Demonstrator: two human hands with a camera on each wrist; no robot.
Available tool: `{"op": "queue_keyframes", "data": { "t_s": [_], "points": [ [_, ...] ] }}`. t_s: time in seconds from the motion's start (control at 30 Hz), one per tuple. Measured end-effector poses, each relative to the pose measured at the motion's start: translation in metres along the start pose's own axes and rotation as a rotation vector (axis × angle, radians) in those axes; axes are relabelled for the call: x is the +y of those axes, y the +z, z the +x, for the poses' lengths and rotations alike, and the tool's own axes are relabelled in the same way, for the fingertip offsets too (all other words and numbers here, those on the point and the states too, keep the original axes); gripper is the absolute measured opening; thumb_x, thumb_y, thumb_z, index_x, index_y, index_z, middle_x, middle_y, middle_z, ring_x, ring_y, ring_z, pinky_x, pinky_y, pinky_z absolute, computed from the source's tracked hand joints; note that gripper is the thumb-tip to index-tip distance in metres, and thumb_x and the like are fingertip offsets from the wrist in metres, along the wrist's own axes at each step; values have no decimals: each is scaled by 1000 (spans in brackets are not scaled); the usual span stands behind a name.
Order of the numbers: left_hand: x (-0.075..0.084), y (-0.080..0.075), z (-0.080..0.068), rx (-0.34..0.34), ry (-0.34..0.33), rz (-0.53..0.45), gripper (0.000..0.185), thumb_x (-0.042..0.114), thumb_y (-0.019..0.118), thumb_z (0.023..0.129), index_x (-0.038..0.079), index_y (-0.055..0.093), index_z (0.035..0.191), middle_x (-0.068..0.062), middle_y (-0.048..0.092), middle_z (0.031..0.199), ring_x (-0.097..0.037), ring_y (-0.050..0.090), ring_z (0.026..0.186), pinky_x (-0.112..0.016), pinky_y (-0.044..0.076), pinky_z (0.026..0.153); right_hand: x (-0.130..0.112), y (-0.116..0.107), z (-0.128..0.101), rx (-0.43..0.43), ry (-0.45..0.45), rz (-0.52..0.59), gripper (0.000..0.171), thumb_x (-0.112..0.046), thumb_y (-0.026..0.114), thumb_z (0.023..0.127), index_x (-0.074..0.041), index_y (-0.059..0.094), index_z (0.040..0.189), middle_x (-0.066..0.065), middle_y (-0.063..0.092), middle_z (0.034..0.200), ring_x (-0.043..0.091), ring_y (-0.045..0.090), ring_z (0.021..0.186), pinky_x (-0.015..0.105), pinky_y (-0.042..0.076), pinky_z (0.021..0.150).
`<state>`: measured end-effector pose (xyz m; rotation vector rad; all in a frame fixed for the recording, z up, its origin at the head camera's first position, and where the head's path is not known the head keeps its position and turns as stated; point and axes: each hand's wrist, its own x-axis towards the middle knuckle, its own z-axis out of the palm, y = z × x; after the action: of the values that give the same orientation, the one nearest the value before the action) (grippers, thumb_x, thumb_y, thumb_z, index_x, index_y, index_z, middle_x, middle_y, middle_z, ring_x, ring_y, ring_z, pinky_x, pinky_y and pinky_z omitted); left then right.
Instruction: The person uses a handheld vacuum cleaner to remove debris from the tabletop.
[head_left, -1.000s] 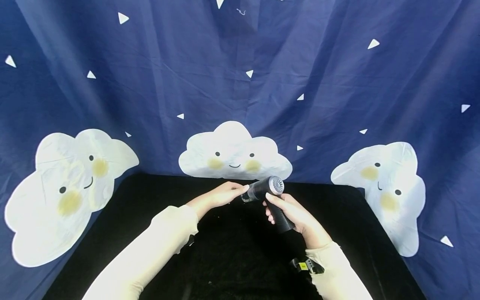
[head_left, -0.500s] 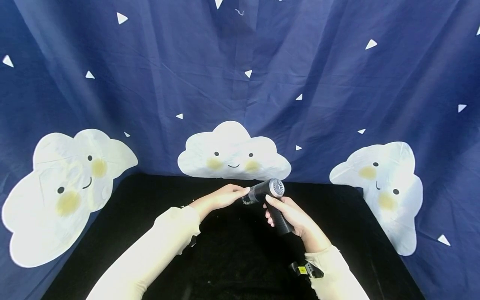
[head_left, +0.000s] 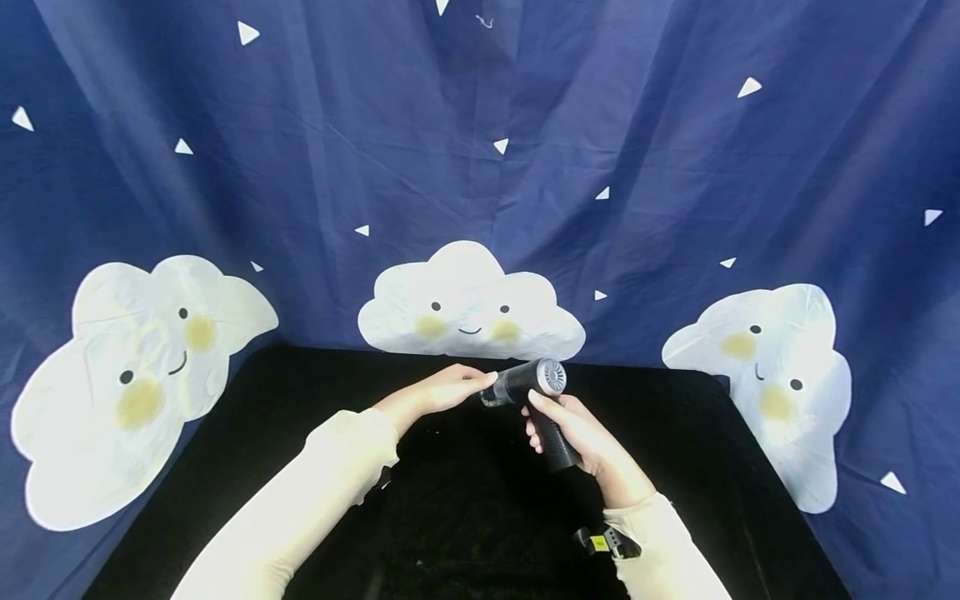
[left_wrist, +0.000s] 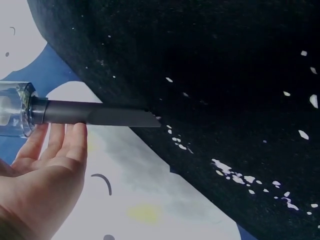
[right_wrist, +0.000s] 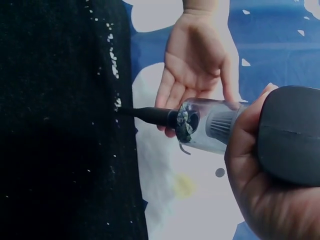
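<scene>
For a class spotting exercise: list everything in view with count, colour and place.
handheld vacuum: 1, black and silver, centre
nozzle: 1, black, vacuum's front
chamber: 1, clear, behind nozzle
trapped debris: uncountable, greyish, in chamber
work surface: 1, black, foreground
loose bits: many, white, on work surface
backdrop: 1, blue, behind
clouds: 3, white, on backdrop
triangles: many, white, on backdrop
wrist devices: 2, black, at cuffs
sleeves: 2, cream, both arms
left hand: 1, at nozzle
right hand: 1, gripping vacuum
</scene>
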<state>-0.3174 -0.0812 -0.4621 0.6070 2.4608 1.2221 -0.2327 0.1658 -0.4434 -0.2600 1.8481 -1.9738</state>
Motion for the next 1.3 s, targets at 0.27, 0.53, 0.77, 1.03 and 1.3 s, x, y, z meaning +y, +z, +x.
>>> {"op": "queue_keyframes", "data": {
  "t_s": [0.27, 0.53, 0.77, 1.03, 1.3],
  "points": [
    [2, 9, 16, 24, 38, -19, 56, 57, 44, 102, 14, 67, 130, -1, 64, 130, -22, 56, 123, -45, 42, 105, -5, -7, 0, 39, -24, -3, 36, -31, 52, 105, 5, 55, 104, 6, 59, 74, 12, 59, 60, 25, 53, 57],
    [-3, 10, 15, 26, 37, -46, 53, 56, 46, 102, 15, 72, 123, 1, 67, 125, -20, 56, 123, -44, 40, 107, 0, -5, 3, 40, -9, 13, 37, -31, 52, 104, 6, 54, 104, 6, 59, 73, 11, 59, 59, 25, 53, 56],
    [-5, 0, 6, -9, -6, -10, 56, 57, 47, 101, 12, 70, 127, -3, 66, 128, -23, 55, 125, -47, 40, 108, 3, 1, 5, 17, 4, 31, 38, -32, 52, 104, 6, 54, 105, 6, 59, 74, 12, 58, 60, 24, 53, 57],
    [0, -9, 6, -34, -24, -7, 55, 55, 49, 101, 11, 69, 128, -3, 64, 130, -24, 55, 126, -47, 40, 108, 1, 2, 6, 11, -10, 39, 37, -32, 51, 105, 5, 55, 105, 6, 59, 74, 12, 59, 61, 25, 53, 58],
    [8, 2, 20, -18, 29, -37, 58, 55, 42, 103, 9, 66, 129, -6, 62, 134, -26, 53, 129, -47, 39, 109, -4, -1, 5, 111, -37, 30, 39, -33, 54, 103, 6, 55, 103, 6, 59, 72, 12, 58, 59, 25, 52, 56]
  ]
}}
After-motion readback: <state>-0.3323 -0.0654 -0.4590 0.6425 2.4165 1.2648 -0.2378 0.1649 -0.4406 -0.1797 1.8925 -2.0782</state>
